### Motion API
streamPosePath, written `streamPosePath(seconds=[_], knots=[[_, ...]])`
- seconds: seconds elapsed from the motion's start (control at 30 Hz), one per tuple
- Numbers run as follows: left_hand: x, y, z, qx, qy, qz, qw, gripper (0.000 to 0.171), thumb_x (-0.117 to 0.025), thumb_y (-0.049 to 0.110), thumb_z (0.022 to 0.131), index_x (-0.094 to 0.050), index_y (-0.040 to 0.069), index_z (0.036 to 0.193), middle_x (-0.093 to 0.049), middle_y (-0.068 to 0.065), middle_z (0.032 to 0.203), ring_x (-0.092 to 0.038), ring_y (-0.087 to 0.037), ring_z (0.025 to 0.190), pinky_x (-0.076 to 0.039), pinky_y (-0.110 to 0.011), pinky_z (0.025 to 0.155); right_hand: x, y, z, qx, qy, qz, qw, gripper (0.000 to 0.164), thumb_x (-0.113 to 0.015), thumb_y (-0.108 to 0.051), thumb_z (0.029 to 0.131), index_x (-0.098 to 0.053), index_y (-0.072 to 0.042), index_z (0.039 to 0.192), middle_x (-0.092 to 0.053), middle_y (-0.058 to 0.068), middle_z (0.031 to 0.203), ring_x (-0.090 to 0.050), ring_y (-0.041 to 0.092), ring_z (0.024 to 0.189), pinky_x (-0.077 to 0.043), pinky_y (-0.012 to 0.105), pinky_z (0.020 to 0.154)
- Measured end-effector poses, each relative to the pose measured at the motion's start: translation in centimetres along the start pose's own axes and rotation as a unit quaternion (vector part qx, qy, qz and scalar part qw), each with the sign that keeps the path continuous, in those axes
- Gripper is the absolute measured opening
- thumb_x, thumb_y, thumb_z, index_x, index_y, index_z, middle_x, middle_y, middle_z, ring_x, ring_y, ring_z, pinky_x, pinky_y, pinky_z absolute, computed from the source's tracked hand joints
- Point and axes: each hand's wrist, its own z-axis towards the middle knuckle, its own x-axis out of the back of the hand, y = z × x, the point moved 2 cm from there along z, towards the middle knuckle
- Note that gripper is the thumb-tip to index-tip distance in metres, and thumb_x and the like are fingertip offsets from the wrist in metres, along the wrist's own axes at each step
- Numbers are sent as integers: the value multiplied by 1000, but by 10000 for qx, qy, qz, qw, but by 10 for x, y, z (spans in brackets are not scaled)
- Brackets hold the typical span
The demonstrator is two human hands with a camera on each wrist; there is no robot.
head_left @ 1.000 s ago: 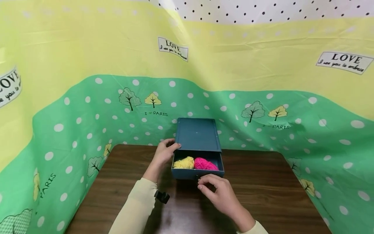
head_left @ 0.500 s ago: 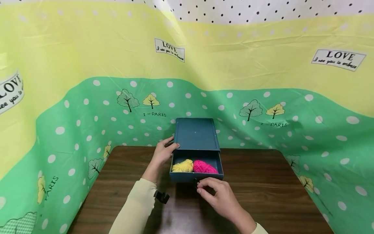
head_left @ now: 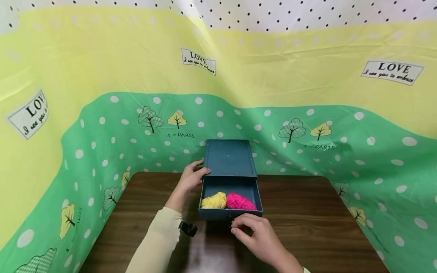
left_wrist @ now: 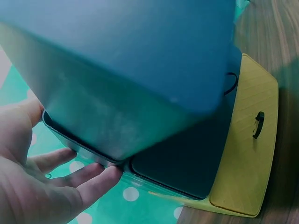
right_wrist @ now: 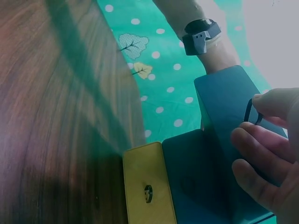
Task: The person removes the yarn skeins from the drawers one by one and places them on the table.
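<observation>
A drawer (head_left: 213, 215) holding yellow yarn (head_left: 214, 201) and pink yarn (head_left: 240, 201) juts from a blue cabinet (head_left: 229, 159) on a wooden table (head_left: 300, 216), its black handle (right_wrist: 247, 111) pinched by the right hand (head_left: 258, 236), a slow, level pull likely best while the left hand (head_left: 191, 179), fingers spread, braces the cabinet's side.

Printed fabric (head_left: 259, 77) around 3 sides of a wood-grain table (head_left: 307, 223) makes this a curtained booth.
</observation>
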Motion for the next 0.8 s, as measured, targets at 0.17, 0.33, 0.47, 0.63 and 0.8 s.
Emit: streamPosePath(seconds=[0.17, 0.33, 0.47, 0.63, 0.8], knots=[[1, -1, -1, 52, -44, -88, 9999, 66, -71, 28, 95, -46, 14, 155, -59, -20, 141, -69, -31, 114, -60, -43, 92, -2, 0, -4, 132, -47, 23, 9999, 23, -79, -13, 92, -72, -34, 97, -73, -11, 94, -67, 2, 88, -59, 24, 75], [2, 1, -2, 93, -45, -81, 9999, 63, -69, 31, 98, -47, 15, 155, -60, -19, 141, -70, -30, 112, -60, -42, 91, -3, 2, -7, 106, -94, 18, 9999, 21, -78, -15, 93, -71, -34, 97, -73, -11, 95, -67, 2, 89, -59, 23, 77], [3, 1, -2, 87, -61, -83, 9999, 63, -69, 31, 98, -46, 15, 155, -62, -19, 137, -71, -30, 112, -60, -43, 92, -3, 2, -8, 53, -136, 59, 9999, 21, -78, -16, 93, -71, -35, 97, -72, -13, 95, -67, 2, 89, -59, 23, 77], [3, 0, -2, 87, -74, -210, 9997, 63, -69, 30, 98, -47, 14, 154, -61, -19, 138, -70, -30, 112, -59, -43, 93, -1, 1, -8, -21, -177, 74, 9998, 15, -77, -19, 95, -72, -33, 99, -72, -13, 96, -67, 2, 89, -58, 23, 73], [2, 0, -1, 29, -116, -305, 9995, 65, -69, 30, 98, -45, 10, 155, -59, -21, 140, -70, -31, 113, -59, -45, 94, 5, 0, -6, -307, -203, -89, 9993, 10, -78, -25, 94, -74, -30, 102, -73, -17, 98, -69, 2, 91, -60, 28, 73]])
